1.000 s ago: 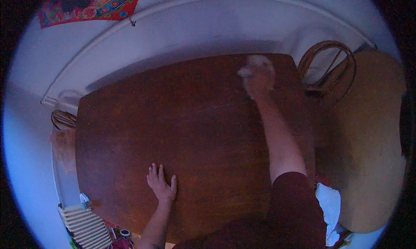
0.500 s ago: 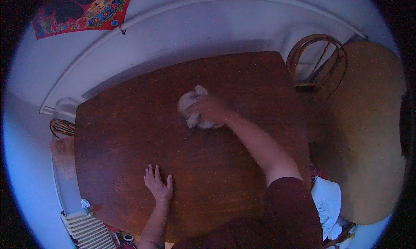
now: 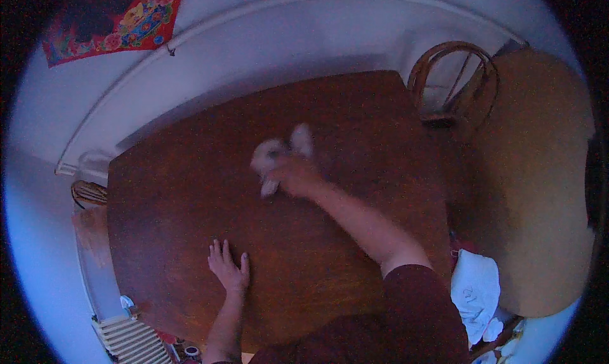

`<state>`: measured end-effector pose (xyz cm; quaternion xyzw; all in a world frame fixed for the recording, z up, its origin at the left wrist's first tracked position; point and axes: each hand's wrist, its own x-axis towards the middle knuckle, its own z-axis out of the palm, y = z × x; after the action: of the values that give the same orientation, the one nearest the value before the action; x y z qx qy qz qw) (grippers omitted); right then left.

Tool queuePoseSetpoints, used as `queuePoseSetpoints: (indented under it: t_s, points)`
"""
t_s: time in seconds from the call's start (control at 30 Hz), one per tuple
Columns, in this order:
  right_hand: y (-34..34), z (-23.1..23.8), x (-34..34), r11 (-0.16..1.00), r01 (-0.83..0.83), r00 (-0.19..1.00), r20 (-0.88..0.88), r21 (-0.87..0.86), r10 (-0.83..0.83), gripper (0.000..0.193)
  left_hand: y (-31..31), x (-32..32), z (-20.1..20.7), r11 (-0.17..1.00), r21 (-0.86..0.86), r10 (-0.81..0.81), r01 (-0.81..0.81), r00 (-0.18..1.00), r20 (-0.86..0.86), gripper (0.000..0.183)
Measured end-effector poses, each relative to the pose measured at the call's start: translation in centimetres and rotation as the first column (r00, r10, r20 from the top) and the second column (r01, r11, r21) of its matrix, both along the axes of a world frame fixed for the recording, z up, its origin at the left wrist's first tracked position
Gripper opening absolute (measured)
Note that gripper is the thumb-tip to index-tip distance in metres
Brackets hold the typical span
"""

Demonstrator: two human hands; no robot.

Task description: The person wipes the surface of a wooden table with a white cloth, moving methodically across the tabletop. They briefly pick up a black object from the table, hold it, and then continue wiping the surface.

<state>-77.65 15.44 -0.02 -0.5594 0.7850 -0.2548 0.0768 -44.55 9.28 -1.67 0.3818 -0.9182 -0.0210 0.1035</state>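
Observation:
A dark reddish-brown wooden table (image 3: pixel 342 250) fills the middle of the view. My right hand (image 3: pixel 297 175), blurred by motion, presses a crumpled whitish cloth (image 3: pixel 266 156) against the tabletop a little beyond its centre. Parts of the cloth stick out past the fingers on the far and left sides; the rest is hidden under the hand. My left hand (image 3: pixel 229 267) lies flat on the near left part of the table, fingers spread, holding nothing.
At the right stands a tan rounded board or tabletop (image 3: pixel 539 193), with a curved-back wooden chair (image 3: pixel 453 78) near it. A white cloth (image 3: pixel 476 288) hangs at the near right. A white slatted rack (image 3: pixel 130 342) sits at the near left. A pipe (image 3: pixel 254 6) runs along the wall.
My right hand has moved slightly left and nearer with the cloth, whose shape has shifted. My left hand stays on the table. The whole view has shifted a little.

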Motion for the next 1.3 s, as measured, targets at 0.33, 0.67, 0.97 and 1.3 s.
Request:
queuePoseSetpoints:
  t_s: [0.33,0.67,0.97,1.3]
  points:
    - [13.0,0.2,-13.7,0.590,0.795,0.543,-0.267,-0.141,-0.796,0.028,-0.3,0.3,-0.1,1.000,-0.003,0.011,-0.011,0.999,-0.042,0.062]
    - [-2.3,-1.6,6.0,0.979,0.188,0.952,0.231,0.083,-0.203,0.037,-0.9,0.6,-1.1,1.000,0.005,0.001,-0.001,1.000,-0.029,0.062]
    - [6.3,0.1,-6.2,0.952,0.270,0.920,-0.253,-0.140,-0.298,0.033,-0.1,0.0,0.1,0.997,0.053,0.057,-0.054,0.997,-0.052,0.063]
    - [2.6,-2.0,-2.2,0.826,0.564,0.800,-0.241,-0.010,-0.550,0.036,0.4,0.1,0.1,0.995,0.056,0.085,-0.081,0.993,-0.078,0.063]
